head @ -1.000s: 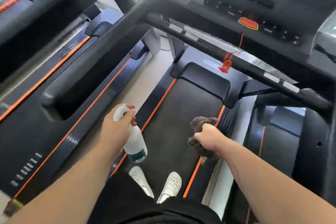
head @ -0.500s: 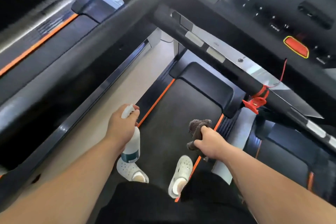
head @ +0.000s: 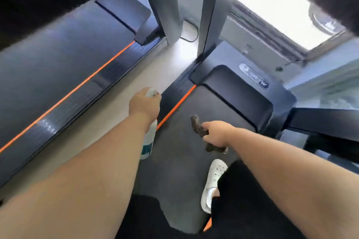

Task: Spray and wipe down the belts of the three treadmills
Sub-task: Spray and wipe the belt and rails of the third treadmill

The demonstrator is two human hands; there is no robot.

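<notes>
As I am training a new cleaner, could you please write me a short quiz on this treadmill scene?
1. True or false: the rag lies loose on the belt, with no hand on it.
2. Which hand holds the bottle? A. left hand B. right hand C. neither
3. Fill in: the stripe along the belt's edge is ____.
Key: 1. false, the right hand grips it. 2. A. 3. orange.
</notes>
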